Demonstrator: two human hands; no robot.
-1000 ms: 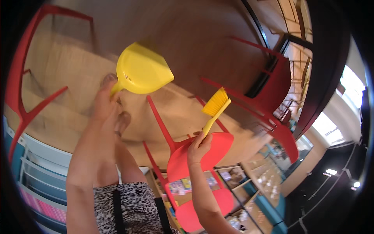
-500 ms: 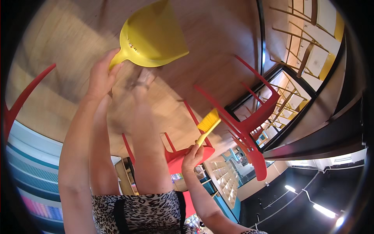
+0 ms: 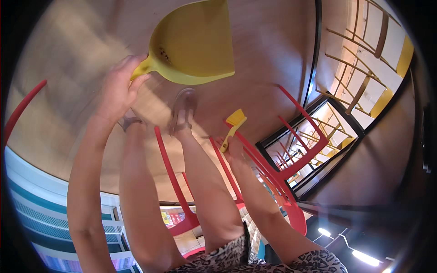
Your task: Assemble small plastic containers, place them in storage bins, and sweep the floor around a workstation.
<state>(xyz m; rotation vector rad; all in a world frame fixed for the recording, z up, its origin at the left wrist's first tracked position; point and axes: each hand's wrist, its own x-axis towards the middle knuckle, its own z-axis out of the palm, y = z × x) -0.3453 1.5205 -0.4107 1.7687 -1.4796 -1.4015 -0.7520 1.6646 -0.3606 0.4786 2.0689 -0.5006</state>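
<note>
Over the wooden floor, hands first:

Left hand: the left hand [image 3: 119,88] is curling closed around the handle of a yellow dustpan [image 3: 193,43], fingers wrapping the narrow grip at the pan's near end.

Dustpan: it is hanging above the wooden floor [image 3: 68,54], its scoop opening away from the hand toward the upper edge of the view, with a few dark specks lying inside near the handle.

Right hand: the right hand [image 3: 233,148] is gripping the handle of a small yellow hand brush [image 3: 233,125], closed around its lower end.

Brush: its head is pointing up and away from the hand, sitting well apart from the dustpan and lower than it, just beside the red chair legs.

Legs and feet: the person's bare legs are reaching down between the two arms, and a sandalled foot [image 3: 183,109] is resting on the floor just below the dustpan's rim; a second foot [image 3: 129,122] is showing partly behind the left wrist.

Red chairs: a red chair [image 3: 291,182] is standing close against the right forearm, another red frame [image 3: 175,182] is rising between the legs, and a red curve [image 3: 22,109] is edging in at the left.

Farther out: wooden chairs with yellow seats [image 3: 364,68] are standing toward the upper right corner of the floor.
</note>
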